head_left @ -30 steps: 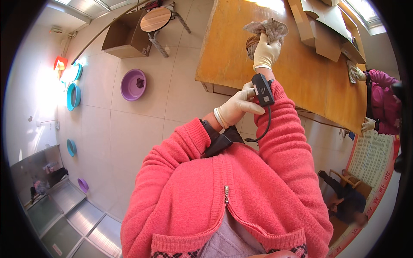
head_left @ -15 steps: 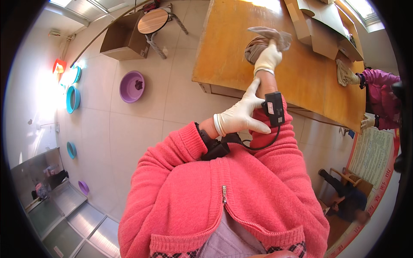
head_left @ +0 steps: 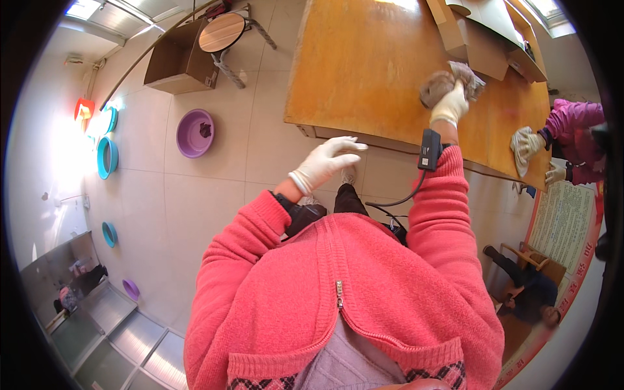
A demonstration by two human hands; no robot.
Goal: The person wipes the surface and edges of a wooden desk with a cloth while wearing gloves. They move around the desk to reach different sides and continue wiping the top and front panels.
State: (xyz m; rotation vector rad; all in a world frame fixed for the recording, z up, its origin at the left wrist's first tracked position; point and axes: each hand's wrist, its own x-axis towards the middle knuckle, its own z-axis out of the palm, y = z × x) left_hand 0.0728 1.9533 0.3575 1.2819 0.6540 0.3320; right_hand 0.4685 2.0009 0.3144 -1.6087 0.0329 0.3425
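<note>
On the wooden table, my right hand presses down a bunched greyish-brown cloth. It wears a white glove, and a small black box is strapped at that wrist. My left hand, gloved too, hangs in the air off the table's near edge. Its fingers are stretched out and hold nothing. At the table's right end, a co-worker's gloved hand rests on a pale cloth, and that person's other hand is at the table's corner.
Cardboard boxes stand at the table's far right. A purple basin with a dark cloth, a round stool and an open carton are on the floor to the left. Teal basins line the left wall. A person sits at the lower right.
My right hand has slid the cloth rightward and nearer across the table. My left hand has come off my right forearm and moved left. The co-worker's cloth has shifted nearer.
</note>
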